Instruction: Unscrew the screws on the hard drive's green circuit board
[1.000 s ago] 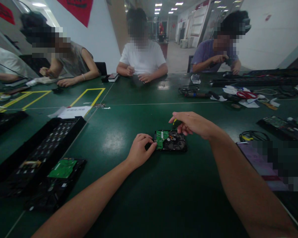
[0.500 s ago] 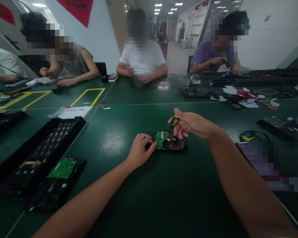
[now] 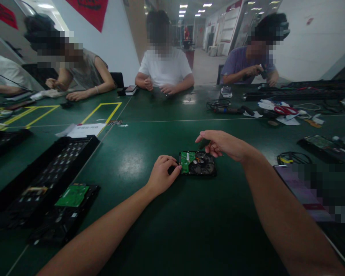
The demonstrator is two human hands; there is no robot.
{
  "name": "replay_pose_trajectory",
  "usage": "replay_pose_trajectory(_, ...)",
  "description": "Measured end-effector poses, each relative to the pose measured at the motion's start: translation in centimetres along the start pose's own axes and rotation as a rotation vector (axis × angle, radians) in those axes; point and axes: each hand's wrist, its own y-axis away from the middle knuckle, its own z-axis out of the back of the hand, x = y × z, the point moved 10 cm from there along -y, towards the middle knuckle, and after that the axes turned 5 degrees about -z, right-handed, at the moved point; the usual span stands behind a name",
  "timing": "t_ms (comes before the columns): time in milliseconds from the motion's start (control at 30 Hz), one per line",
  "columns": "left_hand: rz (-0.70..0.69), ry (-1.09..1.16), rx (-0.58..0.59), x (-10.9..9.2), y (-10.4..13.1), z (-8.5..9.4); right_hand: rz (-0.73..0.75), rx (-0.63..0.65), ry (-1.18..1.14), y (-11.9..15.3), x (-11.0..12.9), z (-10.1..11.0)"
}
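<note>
the hard disk drive (image 3: 208, 167) lies flat on the green table (image 3: 149, 241) in front of me, its green circuit board (image 3: 185, 163) facing up at the nine o'clock end and its dark casing, with a round hub, filling the three o'clock end. take that drive as the centre of the dial, twelve pointing away from me.

my left hand (image 3: 162, 172) is at nine o'clock, fingers bent and close together, thumb apart from them and touching the drive's near left corner; i can't tell whether i'm pinching the edge or only resting against it. my right hand (image 3: 220, 143) is above the one o'clock side, fingers curled around the dark handle of a screwdriver (image 3: 202, 145). its shaft slants down toward the board's inner edge, and whether the tip touches is too small to tell.

a second hard disk drive (image 3: 71, 196) sits between eight and nine o'clock, green board up, right beside a long black tray (image 3: 89, 141) at nine. a white paper sheet (image 3: 86, 130) lies near ten. a coiled cable (image 3: 290, 157) is at three, and a purple-lit screen (image 3: 293, 188) between three and four. across the table, a person in a white shirt (image 3: 166, 69) sits between eleven and twelve, and another in a purple shirt (image 3: 234, 63) between twelve and one.
</note>
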Motion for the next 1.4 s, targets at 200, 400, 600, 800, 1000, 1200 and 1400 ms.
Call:
replay_pose_trajectory(200, -0.001, -0.001, -0.007, 0.0, 0.1, 0.0, -0.008, 0.141, -0.124, 0.4, 0.2, -1.8)
replay_pose_trajectory(400, 0.0, 0.0, -0.006, 0.0, 0.1, 0.0, -0.017, 0.193, -0.206, 0.5, 0.2, -2.3)
replay_pose_trajectory(600, 0.007, 0.003, 0.0, 0.1, 0.1, 0.0, -0.058, 0.149, -0.204, 0.2, -0.4, -1.5)
replay_pose_trajectory(800, -0.003, 0.005, -0.001, 0.0, 0.1, 0.0, -0.008, -0.02, 0.009, 0.2, 0.2, 0.7)
replay_pose_trajectory(1000, -0.008, 0.004, -0.009, 0.0, 0.0, 0.1, -0.031, -0.022, 0.025, 0.3, 0.1, 0.3)
replay_pose_trajectory(1200, 0.0, 0.0, -0.006, -0.1, 0.0, 0.1, -0.056, 0.091, -0.037, 0.2, 0.1, -1.7)
replay_pose_trajectory(1400, 0.001, 0.006, -0.009, 0.0, 0.0, 0.0, -0.055, 0.127, -0.092, 0.0, 0.0, -2.2)
